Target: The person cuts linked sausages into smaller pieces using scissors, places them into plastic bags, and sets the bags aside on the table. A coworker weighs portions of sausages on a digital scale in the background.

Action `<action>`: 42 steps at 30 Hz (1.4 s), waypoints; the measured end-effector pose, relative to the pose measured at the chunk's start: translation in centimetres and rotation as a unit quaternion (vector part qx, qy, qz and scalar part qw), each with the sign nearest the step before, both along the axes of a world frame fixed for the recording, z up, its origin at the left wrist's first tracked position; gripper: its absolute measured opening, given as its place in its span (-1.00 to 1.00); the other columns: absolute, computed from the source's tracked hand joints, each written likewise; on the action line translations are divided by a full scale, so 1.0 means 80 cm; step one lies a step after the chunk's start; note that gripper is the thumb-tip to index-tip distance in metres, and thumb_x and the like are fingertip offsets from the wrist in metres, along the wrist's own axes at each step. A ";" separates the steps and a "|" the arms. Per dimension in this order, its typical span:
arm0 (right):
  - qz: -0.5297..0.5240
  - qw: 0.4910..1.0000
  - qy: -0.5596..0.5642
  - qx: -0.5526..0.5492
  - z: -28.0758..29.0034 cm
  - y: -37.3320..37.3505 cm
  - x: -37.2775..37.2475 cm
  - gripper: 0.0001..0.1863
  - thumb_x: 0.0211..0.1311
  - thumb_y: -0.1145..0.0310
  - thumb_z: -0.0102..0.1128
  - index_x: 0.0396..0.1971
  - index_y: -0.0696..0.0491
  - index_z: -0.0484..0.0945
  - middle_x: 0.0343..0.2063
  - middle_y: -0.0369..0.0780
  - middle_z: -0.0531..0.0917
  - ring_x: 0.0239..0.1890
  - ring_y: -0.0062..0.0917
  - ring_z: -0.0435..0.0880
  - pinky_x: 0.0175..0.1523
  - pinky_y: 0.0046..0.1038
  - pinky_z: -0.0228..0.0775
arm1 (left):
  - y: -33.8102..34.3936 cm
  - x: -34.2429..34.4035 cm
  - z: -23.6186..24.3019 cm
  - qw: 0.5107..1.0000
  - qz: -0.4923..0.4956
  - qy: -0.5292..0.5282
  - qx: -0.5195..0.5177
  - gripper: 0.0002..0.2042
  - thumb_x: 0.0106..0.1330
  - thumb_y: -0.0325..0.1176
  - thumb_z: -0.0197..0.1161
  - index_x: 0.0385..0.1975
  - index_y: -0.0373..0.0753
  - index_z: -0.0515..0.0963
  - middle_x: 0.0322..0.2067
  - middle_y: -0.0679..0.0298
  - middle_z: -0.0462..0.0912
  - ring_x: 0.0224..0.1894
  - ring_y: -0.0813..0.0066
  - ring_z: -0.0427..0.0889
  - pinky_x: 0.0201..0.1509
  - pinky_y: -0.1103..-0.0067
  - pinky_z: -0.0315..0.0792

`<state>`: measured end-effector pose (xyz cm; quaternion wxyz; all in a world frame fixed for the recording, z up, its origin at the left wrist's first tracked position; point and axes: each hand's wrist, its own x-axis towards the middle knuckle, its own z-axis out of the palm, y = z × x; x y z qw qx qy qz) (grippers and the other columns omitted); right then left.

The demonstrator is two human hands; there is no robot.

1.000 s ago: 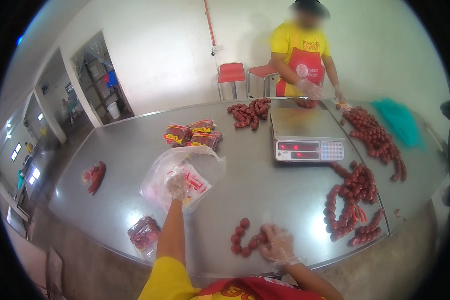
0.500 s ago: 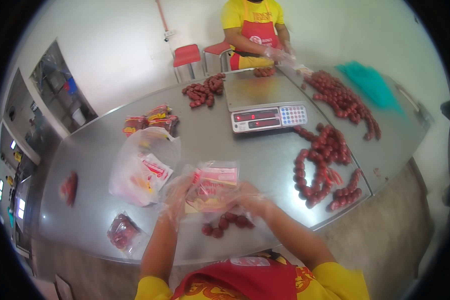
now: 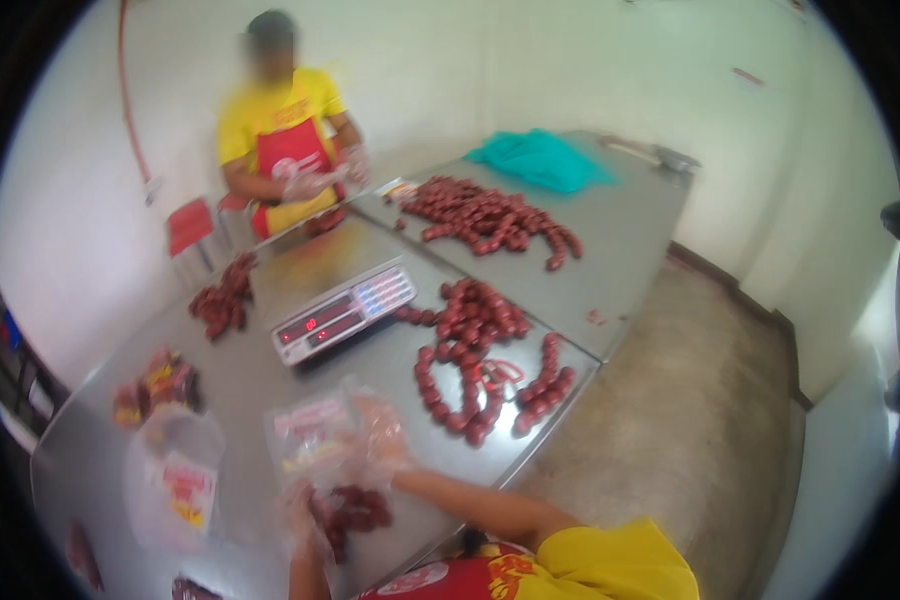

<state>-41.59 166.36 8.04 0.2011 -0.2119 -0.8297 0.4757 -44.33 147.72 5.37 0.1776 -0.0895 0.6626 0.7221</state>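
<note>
Right hand (image 3: pixel 378 430), gloved in clear plastic, fingers closed on the right edge of a printed clear pouch (image 3: pixel 310 432); motion blur softens the grip. Pouch lies to that hand's left, above the bench (image 3: pixel 235 400). Left hand (image 3: pixel 303 515), also gloved, sits below the pouch, just beside a short string of dark red sausages (image 3: pixel 358 510); its fingers are too blurred to tell whether they are closed on anything. Those sausages lie between the two hands, below the right one. Left of the left hand: a white plastic bag (image 3: pixel 145 495) with printed packets (image 3: pixel 185 490) in it, and filled packs (image 3: pixel 160 385) just past it. Beyond the right hand: a digital scale (image 3: pixel 345 312), its display lit red. Right of the right hand: looped sausage links (image 3: pixel 475 325), near the bench edge. Farther off from both hands, a larger sausage heap (image 3: pixel 490 218), teal plastic (image 3: pixel 540 160) behind it. Across the bench, well apart from both hands, a co-worker (image 3: pixel 292 150) in red apron and yellow shirt, gloved hands held close together.
</note>
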 end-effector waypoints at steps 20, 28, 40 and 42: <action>0.246 0.904 0.070 0.341 0.024 -0.056 0.016 -0.85 0.03 0.37 0.21 -0.38 0.01 0.67 -0.42 -0.07 0.65 -0.26 -0.16 0.65 -0.17 -0.21 0.48 | -0.010 0.012 0.046 0.749 -0.030 0.531 -0.395 -0.82 0.23 -0.41 0.21 -0.24 -0.35 0.55 -0.25 -0.03 0.61 -0.16 -0.02 0.57 -0.07 0.23 0.44; 0.174 0.946 0.005 0.275 0.006 -0.038 0.000 -0.81 0.18 0.38 0.11 -0.24 0.11 0.54 -0.25 -0.02 0.62 -0.15 -0.15 0.61 -0.08 -0.14 0.50 | -0.053 0.000 0.032 0.784 0.051 0.469 -0.405 -0.85 0.18 -0.52 0.11 -0.27 -0.30 0.54 -0.28 -0.07 0.56 -0.17 -0.08 0.54 -0.09 0.17 0.40; 0.141 0.851 -0.105 -0.495 0.056 0.006 0.011 -0.73 0.15 0.55 0.25 -0.13 0.17 0.53 -0.44 -0.17 0.63 -0.51 -0.43 0.63 -0.46 -0.45 0.45 | -0.062 0.023 0.075 0.974 -0.154 -0.029 0.165 -0.77 0.38 -0.23 0.24 -0.18 -0.28 0.55 -0.45 0.26 0.63 -0.56 0.49 0.56 -0.61 0.60 0.41; 0.237 0.809 -0.164 -0.512 0.061 0.005 0.039 -0.75 0.20 0.48 0.26 -0.12 0.17 0.57 -0.40 -0.24 0.64 -0.55 -0.58 0.55 -0.50 -0.56 0.38 | -0.079 0.016 0.063 0.949 -0.203 -0.021 0.239 -0.71 0.39 -0.15 0.23 -0.17 -0.29 0.55 -0.43 0.24 0.64 -0.50 0.47 0.60 -0.53 0.55 0.46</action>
